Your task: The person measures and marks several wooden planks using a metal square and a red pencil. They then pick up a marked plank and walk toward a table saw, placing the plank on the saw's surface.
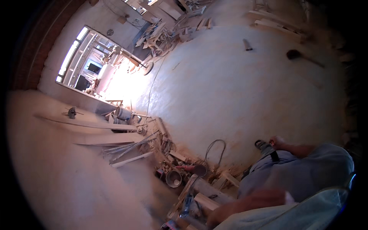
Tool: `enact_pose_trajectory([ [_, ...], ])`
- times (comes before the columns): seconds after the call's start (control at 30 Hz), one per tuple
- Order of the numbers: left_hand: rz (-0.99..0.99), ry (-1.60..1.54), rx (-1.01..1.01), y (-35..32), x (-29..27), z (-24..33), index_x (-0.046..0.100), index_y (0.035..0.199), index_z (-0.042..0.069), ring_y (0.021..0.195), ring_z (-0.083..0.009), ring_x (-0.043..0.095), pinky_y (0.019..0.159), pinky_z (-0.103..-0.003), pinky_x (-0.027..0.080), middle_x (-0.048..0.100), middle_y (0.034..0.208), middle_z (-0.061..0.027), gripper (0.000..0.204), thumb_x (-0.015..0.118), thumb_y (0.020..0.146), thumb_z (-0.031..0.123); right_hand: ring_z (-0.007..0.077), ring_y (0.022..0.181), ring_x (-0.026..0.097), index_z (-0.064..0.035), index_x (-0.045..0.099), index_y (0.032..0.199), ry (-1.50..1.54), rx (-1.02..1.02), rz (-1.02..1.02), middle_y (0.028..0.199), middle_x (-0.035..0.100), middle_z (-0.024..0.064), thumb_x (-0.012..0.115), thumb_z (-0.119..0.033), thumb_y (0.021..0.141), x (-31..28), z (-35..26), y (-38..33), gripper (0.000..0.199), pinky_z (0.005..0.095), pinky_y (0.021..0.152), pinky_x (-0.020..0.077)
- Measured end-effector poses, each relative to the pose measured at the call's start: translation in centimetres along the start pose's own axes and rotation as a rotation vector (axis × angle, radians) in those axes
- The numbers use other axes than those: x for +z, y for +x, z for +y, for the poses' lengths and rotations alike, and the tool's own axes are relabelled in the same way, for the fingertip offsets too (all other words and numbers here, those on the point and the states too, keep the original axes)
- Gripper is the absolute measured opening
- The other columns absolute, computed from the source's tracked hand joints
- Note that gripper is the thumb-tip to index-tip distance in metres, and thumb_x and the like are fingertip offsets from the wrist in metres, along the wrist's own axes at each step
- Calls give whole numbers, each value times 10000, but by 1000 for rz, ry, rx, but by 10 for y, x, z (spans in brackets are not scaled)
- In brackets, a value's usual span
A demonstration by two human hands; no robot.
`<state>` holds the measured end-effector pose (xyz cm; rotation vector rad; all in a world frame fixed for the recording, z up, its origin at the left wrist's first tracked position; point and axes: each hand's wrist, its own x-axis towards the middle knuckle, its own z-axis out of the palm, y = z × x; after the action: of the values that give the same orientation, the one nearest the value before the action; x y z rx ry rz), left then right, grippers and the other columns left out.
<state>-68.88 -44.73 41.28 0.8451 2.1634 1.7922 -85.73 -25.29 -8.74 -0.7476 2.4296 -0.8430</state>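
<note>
My left hand is low in the view, blurred, with its forearm reaching in from the right. It lies beside a pale wood block on a cluttered workbench; its fingers are hidden or smeared. Near it lies a blue-and-grey hand tool, its kind unclear. My right hand hangs farther off on the right, beside my leg and a dark sandal. Its fingers are too small and blurred to read, and I see nothing distinct in them.
Boards, offcuts and a round metal container crowd the left and front. A looped cable lies on the pale floor. Farther off are a dark-headed broom-like thing, a wood heap and a bright doorway.
</note>
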Motion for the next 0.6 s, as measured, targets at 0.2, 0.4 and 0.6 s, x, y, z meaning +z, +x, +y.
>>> enact_pose_trajectory([
  [0.2, -24, 3, -40, 3, 7, -8, 709, 919, 22, 848, -296, 690, 771, -394, 570, 708, 895, -140, 126, 656, 823, 84, 393, 843, 689, -88, 742, 908, -40, -78, -110, 876, 713, 189, 566, -91, 792, -18, -1, 4, 211, 478, 749, 557],
  [0.4, -33, 76, -15, -4, 20, -6, 716, 930, 24, 862, -299, 693, 778, -393, 568, 713, 907, -142, 141, 657, 818, 87, 392, 909, 686, -139, 731, 978, -31, -28, -149, 954, 717, 174, 596, -161, 850, 3, 10, 12, 187, 481, 811, 556],
  [0.6, 42, 348, 232, 30, 14, 20, 724, 940, 26, 876, -302, 695, 785, -392, 566, 718, 919, -144, 157, 658, 812, 89, 196, 784, 687, -8, 689, 1020, 413, 95, -250, 846, 692, 105, 608, -208, 888, 10, 189, 44, 253, 347, 721, 564],
])
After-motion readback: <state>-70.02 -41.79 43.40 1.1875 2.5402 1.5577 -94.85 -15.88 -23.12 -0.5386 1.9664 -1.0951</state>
